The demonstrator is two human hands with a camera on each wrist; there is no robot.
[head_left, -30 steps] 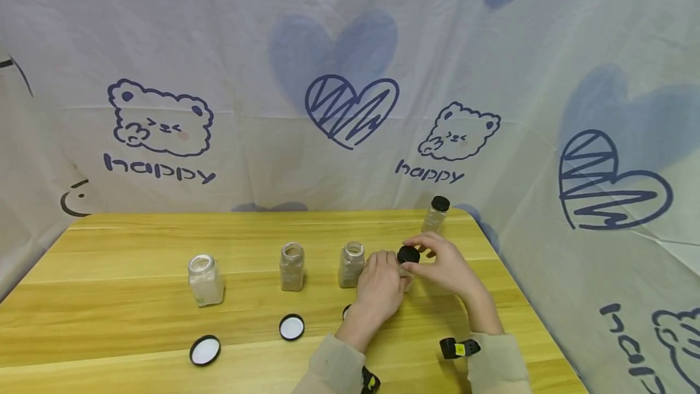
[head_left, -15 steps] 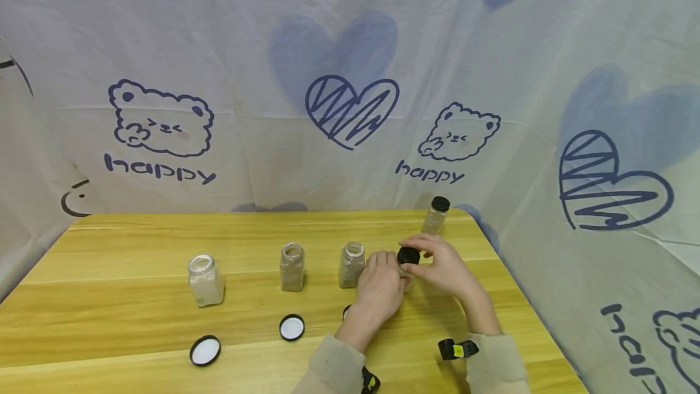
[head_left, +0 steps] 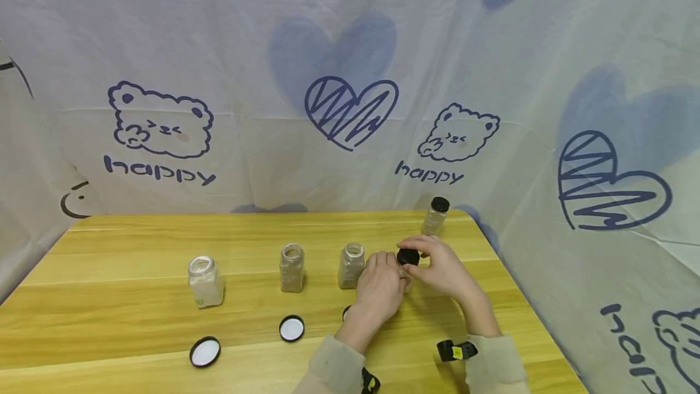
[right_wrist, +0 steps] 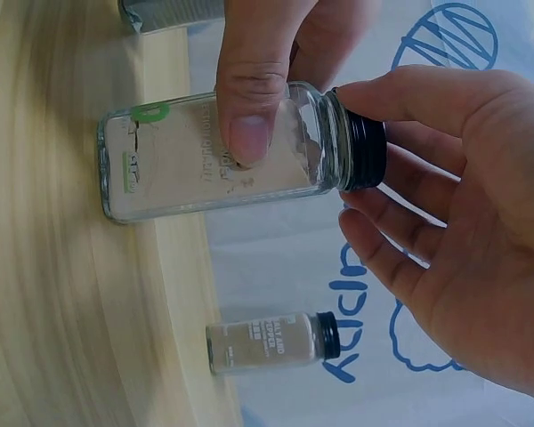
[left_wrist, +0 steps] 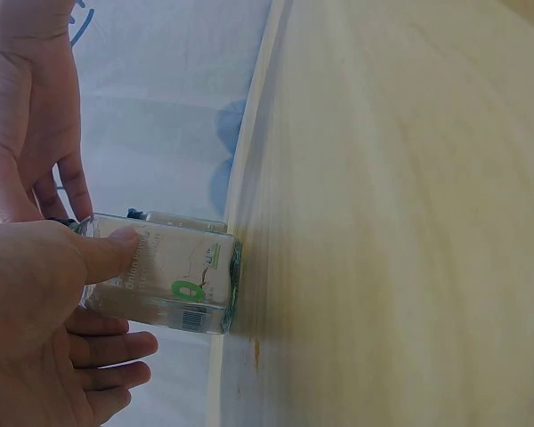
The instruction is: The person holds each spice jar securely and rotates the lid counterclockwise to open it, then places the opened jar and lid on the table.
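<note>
step looks like lid work on one jar, judged to be unscrewing, since open jars with loose lids in front sit nearby. jar in hand (right_wrist: 187, 165) is right of center in the head view, mostly hidden by fingers; right wrist view shows it better: clear glass, pale powder inside, green mark by the base. black lid (head_left: 408, 256) sits on its neck, can't tell how loose.

left hand (head_left: 380, 284) grips the jar body, thumb across the glass. right hand (head_left: 444, 267) has thumb and fingers curled round the lid.

others, head view: left jar (head_left: 206, 286) open at left of center, middle jar (head_left: 292, 269) open near center, third jar (head_left: 351, 267) open just beside the left hand. lids on the table: left lid (head_left: 205, 352) lower left, middle lid (head_left: 292, 328) lower center, third lid (head_left: 346, 313) mostly behind the left wrist. capped jar (head_left: 435, 219) upright at the table's (head_left: 137, 242) back right corner, black top on.

next move probably calls for left hand firm on the glass while right hand turns the lid, then a straight lift once free. risk: jar twisting along with the lid, or knocking the third jar close by.
</note>
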